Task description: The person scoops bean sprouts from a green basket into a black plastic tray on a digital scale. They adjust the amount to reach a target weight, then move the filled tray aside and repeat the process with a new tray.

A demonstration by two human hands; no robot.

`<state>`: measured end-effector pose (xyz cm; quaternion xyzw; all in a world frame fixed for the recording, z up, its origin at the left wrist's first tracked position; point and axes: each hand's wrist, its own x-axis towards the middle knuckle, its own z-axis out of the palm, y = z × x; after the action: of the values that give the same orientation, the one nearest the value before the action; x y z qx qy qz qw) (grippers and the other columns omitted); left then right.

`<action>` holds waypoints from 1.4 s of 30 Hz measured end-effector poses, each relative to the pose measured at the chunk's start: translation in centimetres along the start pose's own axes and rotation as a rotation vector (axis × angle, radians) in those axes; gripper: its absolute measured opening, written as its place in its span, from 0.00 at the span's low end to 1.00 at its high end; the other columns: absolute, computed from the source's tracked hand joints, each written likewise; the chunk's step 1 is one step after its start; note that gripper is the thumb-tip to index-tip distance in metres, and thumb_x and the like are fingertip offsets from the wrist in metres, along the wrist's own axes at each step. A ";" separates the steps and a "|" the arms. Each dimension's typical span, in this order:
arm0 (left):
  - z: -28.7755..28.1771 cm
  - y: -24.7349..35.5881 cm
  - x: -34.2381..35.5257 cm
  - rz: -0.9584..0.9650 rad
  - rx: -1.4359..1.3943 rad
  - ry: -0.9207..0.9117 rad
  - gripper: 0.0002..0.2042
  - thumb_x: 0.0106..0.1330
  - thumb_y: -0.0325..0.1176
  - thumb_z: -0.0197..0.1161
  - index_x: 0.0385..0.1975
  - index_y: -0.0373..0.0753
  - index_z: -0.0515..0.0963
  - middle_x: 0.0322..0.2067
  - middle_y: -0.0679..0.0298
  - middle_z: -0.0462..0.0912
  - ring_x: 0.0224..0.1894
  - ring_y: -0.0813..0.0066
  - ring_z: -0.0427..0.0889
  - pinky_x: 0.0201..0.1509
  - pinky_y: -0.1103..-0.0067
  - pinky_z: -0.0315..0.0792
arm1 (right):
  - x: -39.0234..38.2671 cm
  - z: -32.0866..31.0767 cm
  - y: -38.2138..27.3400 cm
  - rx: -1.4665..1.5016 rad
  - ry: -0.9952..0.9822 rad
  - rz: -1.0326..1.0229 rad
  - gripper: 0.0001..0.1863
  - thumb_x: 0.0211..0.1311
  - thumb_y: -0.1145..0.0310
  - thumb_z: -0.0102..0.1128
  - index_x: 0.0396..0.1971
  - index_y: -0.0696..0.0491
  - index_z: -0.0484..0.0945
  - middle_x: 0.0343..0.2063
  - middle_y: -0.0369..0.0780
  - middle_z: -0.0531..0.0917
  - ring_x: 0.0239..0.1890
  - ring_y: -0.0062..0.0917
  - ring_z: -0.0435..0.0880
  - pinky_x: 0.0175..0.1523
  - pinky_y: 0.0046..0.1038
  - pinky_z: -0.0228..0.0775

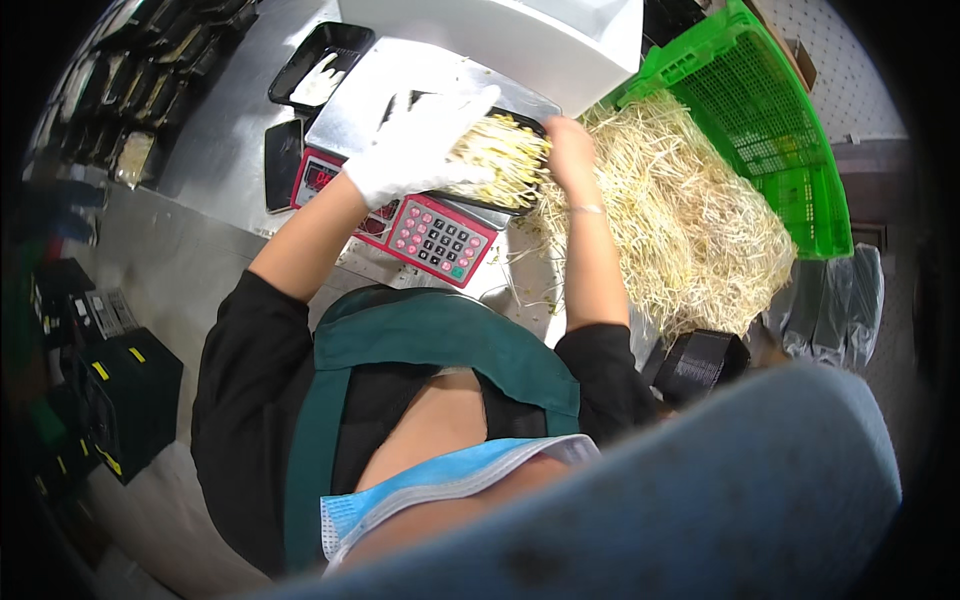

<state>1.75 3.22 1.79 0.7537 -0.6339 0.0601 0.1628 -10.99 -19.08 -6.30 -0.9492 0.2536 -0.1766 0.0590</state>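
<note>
My left hand (415, 150), in a white glove, lies over a heap of pale bean sprouts (500, 150) in a black tray (515, 208). Its thumb is under the bunch and its fingers are spread on top. The tray stands on the steel platform of a red scale (435, 235) with a keypad. My bare right hand (570, 150) is at the tray's right edge, fingers curled down into the sprouts. Just right of it a big loose pile of bean sprouts (690, 220) lies on the steel table (200, 260).
A green plastic crate (770, 120) lies tipped behind the pile. A black tray (320, 65) and a flat black object (283, 165) sit left of the scale. Filled black trays (150, 90) line the far left. A stack of black trays (705, 362) stands near my right elbow.
</note>
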 end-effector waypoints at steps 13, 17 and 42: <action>-2.6 -6.0 -2.4 -0.292 -0.878 0.044 0.35 0.60 0.46 0.58 0.62 0.33 0.55 0.61 0.52 0.60 0.64 0.65 0.58 0.67 0.77 0.51 | -9.1 -3.9 -5.3 1.009 0.378 0.141 0.35 0.55 0.61 0.60 0.59 0.60 0.59 0.57 0.48 0.65 0.62 0.34 0.61 0.65 0.36 0.49; 1.8 -0.9 0.3 0.103 -0.261 0.002 0.42 0.53 0.60 0.58 0.64 0.45 0.54 0.62 0.58 0.61 0.63 0.57 0.59 0.66 0.55 0.43 | -3.8 -5.8 -8.8 0.442 -0.021 -0.043 0.36 0.51 0.59 0.62 0.56 0.63 0.62 0.54 0.54 0.68 0.61 0.44 0.61 0.64 0.39 0.51; -0.2 -3.3 2.6 0.221 -0.275 -0.113 0.40 0.47 0.58 0.60 0.58 0.39 0.62 0.51 0.61 0.70 0.51 0.69 0.69 0.50 0.58 0.59 | 28.6 -1.7 6.2 -0.033 -0.312 0.008 0.22 0.48 0.56 0.61 0.41 0.54 0.78 0.40 0.43 0.81 0.43 0.35 0.80 0.48 0.31 0.70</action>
<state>5.50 1.29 2.21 0.6524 -0.7231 -0.0520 0.2207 8.66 -38.79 2.81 -0.9650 0.2479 -0.0223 0.0828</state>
